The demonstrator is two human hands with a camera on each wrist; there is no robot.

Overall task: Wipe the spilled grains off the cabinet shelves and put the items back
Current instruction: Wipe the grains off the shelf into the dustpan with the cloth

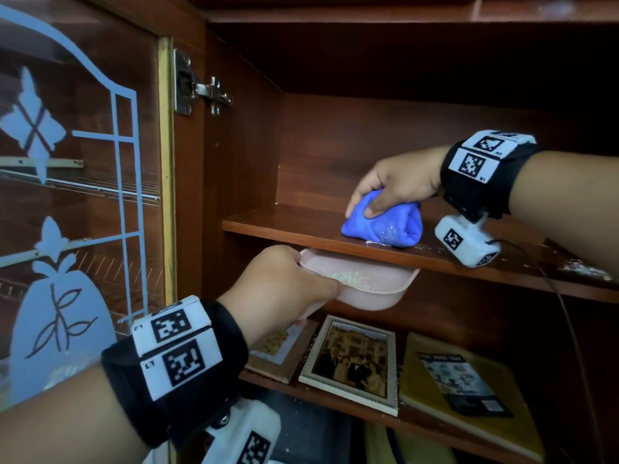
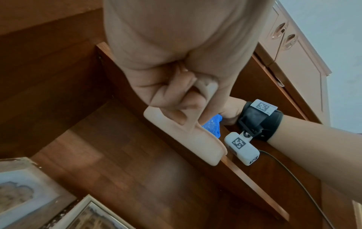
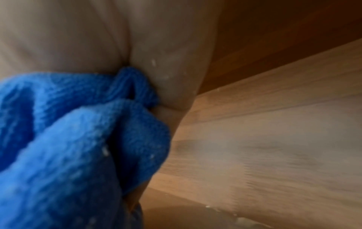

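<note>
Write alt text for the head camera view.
The right hand presses a bunched blue cloth on a wooden cabinet shelf, sweeping grains toward a pink dustpan that the left hand holds under the shelf edge. Framed pictures lie on the shelf below.

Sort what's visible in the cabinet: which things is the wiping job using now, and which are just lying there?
In use:
- blue cloth, gripped by right hand
- pink dustpan, held by left hand under the shelf edge
- spilled grains on upper shelf

Lying about:
- framed photo
- yellow book
- glass cabinet door
</note>
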